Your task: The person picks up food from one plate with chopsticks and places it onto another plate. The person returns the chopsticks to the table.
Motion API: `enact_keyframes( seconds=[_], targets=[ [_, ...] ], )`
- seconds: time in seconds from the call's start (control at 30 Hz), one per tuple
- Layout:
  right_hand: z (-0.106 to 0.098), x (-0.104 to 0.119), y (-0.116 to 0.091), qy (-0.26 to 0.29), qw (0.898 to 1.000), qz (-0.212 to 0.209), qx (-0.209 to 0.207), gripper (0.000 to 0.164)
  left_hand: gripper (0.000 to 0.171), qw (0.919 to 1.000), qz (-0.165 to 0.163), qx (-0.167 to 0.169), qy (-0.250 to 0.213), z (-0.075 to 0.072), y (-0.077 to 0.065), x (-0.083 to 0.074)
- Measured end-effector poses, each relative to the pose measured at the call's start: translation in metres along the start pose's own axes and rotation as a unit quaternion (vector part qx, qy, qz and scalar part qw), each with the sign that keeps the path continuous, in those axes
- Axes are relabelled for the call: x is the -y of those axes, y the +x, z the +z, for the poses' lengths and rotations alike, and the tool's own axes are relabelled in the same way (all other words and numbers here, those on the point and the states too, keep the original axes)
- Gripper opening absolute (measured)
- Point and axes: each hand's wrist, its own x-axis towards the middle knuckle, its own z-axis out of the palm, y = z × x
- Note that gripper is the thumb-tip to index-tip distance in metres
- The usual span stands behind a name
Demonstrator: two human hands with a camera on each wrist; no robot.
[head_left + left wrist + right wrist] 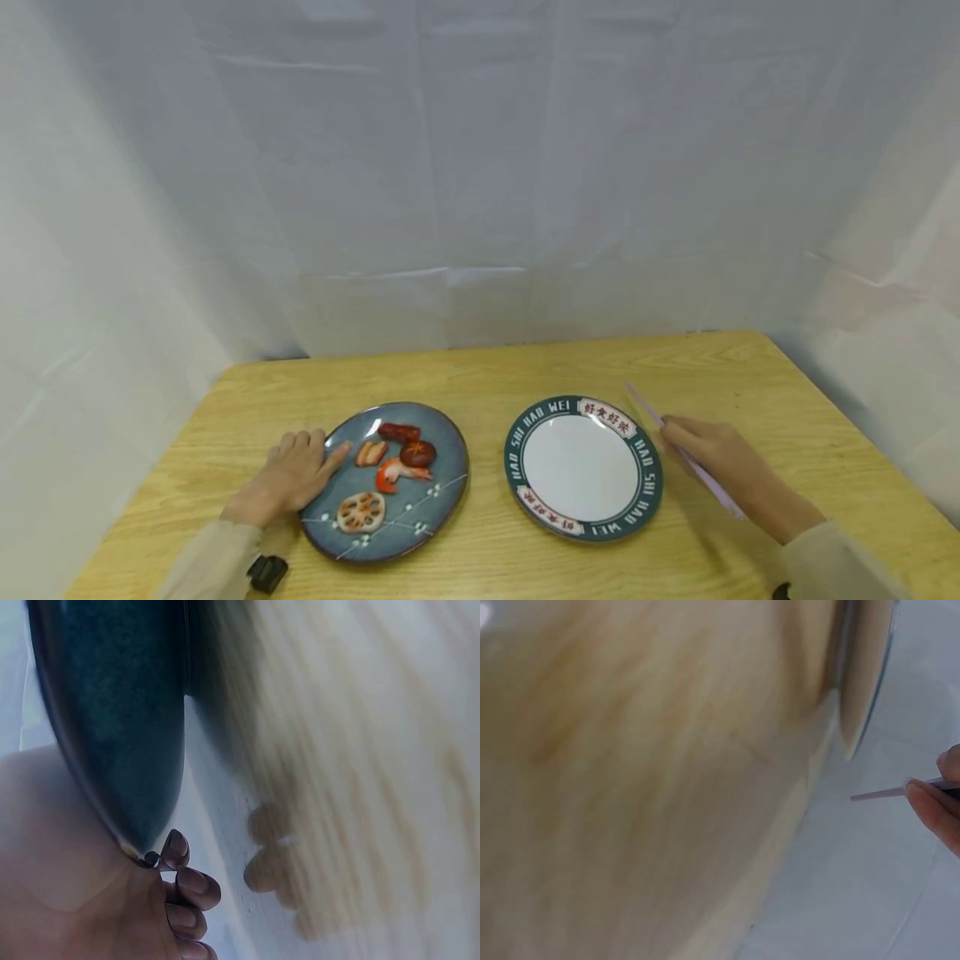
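In the head view a blue-grey plate (pixel 442 492) with a white blossom pattern lies at the left. On it are a lotus root slice (pixel 361 512), a shrimp (pixel 390 475), a mushroom (pixel 417 453), a piece of meat (pixel 371 452) and a dark red strip (pixel 398 432). My left hand (pixel 288 475) holds this plate's left rim, thumb over the top and fingers outside. My right hand (pixel 708 458) grips thin lilac chopsticks (pixel 705 477), their tips pointing away from me. Beside them lies a white plate (pixel 581 468) with a green lettered rim and no food on it.
Both plates stand on a light wooden table (pixel 487 375), with a strip of bare wood between them. A pale sheet (pixel 480 208) hangs behind the table's far edge and along both sides.
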Motion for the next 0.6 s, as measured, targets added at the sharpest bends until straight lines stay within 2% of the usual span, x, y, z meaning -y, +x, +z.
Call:
enact_keyframes(
  seconds=[0.07, 0.1, 0.27, 0.43, 0.6],
  targets=[
    [-0.002, -0.004, -0.008, -0.019, 0.999, -0.022, 0.018, 0.045, 0.061, 1.0000, 0.001, -0.001, 0.001, 0.000, 0.000, 0.000],
    [0.000, -0.009, -0.012, -0.067, 0.993, -0.094, -0.017, 0.047, 0.060, 1.0000, 0.001, -0.002, 0.001, 0.000, -0.001, 0.001],
    [0.000, -0.021, -0.023, -0.105, 0.979, -0.176, -0.011, 0.043, 0.062, 1.0000, -0.002, 0.000, 0.004, 0.000, 0.000, 0.001],
    [0.000, -0.030, -0.032, -0.142, 0.966, -0.216, 0.021, 0.041, 0.065, 1.0000, -0.003, 0.006, 0.002, 0.001, 0.000, 0.001],
    [-0.002, -0.038, -0.040, -0.160, 0.959, -0.229, 0.046, 0.044, 0.063, 1.0000, -0.004, -0.002, 0.002, 0.003, 0.001, 0.002]
  ],
)
